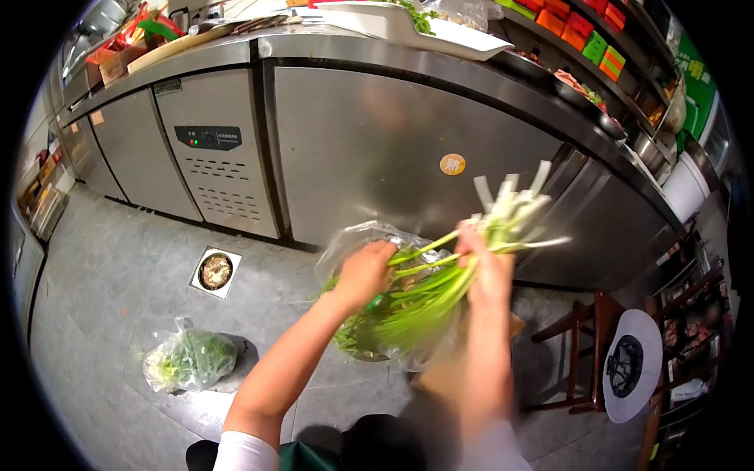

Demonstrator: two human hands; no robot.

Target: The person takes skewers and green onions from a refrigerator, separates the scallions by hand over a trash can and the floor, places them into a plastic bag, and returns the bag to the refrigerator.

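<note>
Right forearm (485,353) blurs, its hand (491,263) partly hiding the gripped stalks (509,213).

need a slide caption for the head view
Right hand grips long green stalks near their pale ends, left hand alongside, in front of a steel counter.

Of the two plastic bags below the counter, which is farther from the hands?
The bag on the floor, picture left; the other bag is by the left hand.
</note>
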